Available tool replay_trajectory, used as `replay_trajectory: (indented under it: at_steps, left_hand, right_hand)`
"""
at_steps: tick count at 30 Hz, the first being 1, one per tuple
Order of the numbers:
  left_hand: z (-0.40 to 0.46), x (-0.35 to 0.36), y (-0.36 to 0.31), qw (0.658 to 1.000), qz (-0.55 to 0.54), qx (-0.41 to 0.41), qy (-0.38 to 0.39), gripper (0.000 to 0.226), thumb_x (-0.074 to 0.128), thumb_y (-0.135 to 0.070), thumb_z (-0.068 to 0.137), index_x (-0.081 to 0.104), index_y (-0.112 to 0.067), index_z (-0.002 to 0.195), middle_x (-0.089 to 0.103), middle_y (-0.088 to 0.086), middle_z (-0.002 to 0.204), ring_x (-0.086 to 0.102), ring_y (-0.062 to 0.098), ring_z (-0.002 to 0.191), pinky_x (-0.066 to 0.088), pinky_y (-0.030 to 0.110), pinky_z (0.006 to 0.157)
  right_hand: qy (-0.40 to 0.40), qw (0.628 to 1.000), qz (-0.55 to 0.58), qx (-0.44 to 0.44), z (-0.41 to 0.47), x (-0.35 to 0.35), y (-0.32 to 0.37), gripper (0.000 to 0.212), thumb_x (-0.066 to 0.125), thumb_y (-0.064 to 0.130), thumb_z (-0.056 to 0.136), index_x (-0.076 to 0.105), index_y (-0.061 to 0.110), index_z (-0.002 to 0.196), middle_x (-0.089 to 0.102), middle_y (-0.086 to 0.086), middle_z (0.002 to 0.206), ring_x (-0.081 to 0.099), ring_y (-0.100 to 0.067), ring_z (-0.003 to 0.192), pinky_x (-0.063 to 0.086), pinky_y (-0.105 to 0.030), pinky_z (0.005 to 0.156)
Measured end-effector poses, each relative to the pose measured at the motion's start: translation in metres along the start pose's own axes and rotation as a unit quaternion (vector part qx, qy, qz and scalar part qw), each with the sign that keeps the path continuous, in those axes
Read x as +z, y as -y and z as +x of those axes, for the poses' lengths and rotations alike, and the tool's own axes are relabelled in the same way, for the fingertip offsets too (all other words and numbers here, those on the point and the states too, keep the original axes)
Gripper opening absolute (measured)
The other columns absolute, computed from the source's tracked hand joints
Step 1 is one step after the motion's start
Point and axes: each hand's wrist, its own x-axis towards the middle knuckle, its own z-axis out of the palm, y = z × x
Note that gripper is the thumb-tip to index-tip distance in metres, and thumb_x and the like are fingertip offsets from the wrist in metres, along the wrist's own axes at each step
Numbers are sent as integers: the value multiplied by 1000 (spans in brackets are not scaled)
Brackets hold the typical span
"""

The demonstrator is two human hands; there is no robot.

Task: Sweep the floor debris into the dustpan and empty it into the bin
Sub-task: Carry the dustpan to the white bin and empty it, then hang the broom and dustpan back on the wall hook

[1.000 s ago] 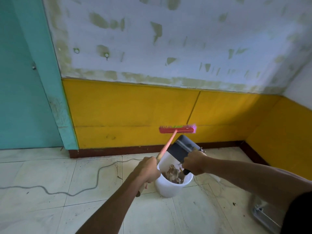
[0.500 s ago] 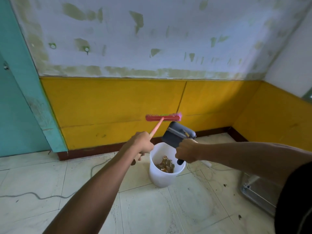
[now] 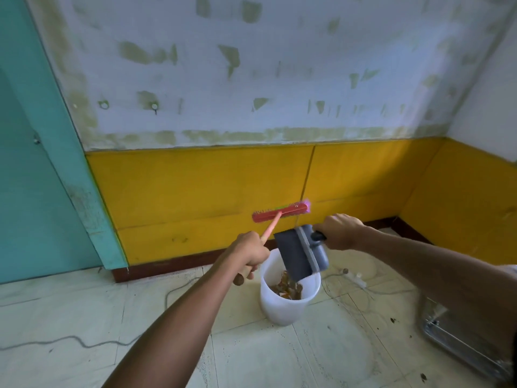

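A white plastic bin [image 3: 282, 309] stands on the tiled floor near the yellow wall, with brown debris [image 3: 288, 288] inside. My right hand [image 3: 340, 232] grips the handle of a grey dustpan [image 3: 300, 252], which is tipped steeply with its lip pointing down into the bin. My left hand [image 3: 246, 254] is closed on the pink handle of a red brush [image 3: 281, 213]. The brush head is held up in the air in front of the yellow wall, bristles facing away from me.
A grey cable [image 3: 84, 341] snakes across the floor at the left. A white power strip [image 3: 356, 277] lies right of the bin. A metal-edged object [image 3: 458, 345] sits at the lower right. Dark specks [image 3: 393, 320] dot the tiles. A teal door [image 3: 33, 191] stands at the left.
My right hand has rotated and lifted, tipping the dustpan from handle-down to lip-down over the bin. The brush stays raised in my left hand. The view has shifted slightly.
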Motion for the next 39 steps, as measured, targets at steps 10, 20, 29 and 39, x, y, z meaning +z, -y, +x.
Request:
replay_trajectory:
  at_steps: [10, 20, 29, 39]
  left_hand:
    - [-4, -35, -90, 954, -284, -70, 71, 23, 35, 0, 91, 53, -11, 83, 40, -4, 34, 35, 6, 23, 33, 9, 31]
    - [-23, -83, -149, 927, -362, -49, 88, 17, 30, 1, 86, 43, -11, 85, 39, 5, 67, 39, 7, 32, 33, 8, 30]
    - [-49, -133, -192, 867, -498, 12, 6, 32, 34, -7, 81, 37, -12, 49, 31, 1, 51, 32, 10, 28, 35, 11, 28]
    - [-56, -161, -161, 873, -481, -29, -80, 32, 54, -30, 89, 49, -2, 73, 59, 16, 49, 48, 16, 28, 46, 19, 29]
  right_hand:
    - [-192, 919, 254, 234, 15, -58, -78, 20, 49, 18, 92, 57, 14, 74, 61, -10, 71, 50, -18, 51, 31, -23, 42]
    - [-258, 796, 421, 349, 17, -104, -91, 36, 67, 30, 86, 50, 10, 61, 55, -6, 60, 55, -23, 51, 42, -25, 46]
    - [-282, 474, 825, 123, 37, -164, -80, 16, 63, 3, 88, 50, 5, 79, 50, -6, 65, 52, -15, 53, 55, -33, 65]
    - [-288, 479, 829, -5, 56, -176, -48, 26, 73, 19, 84, 56, 1, 93, 64, -12, 92, 70, -17, 81, 59, -29, 70]
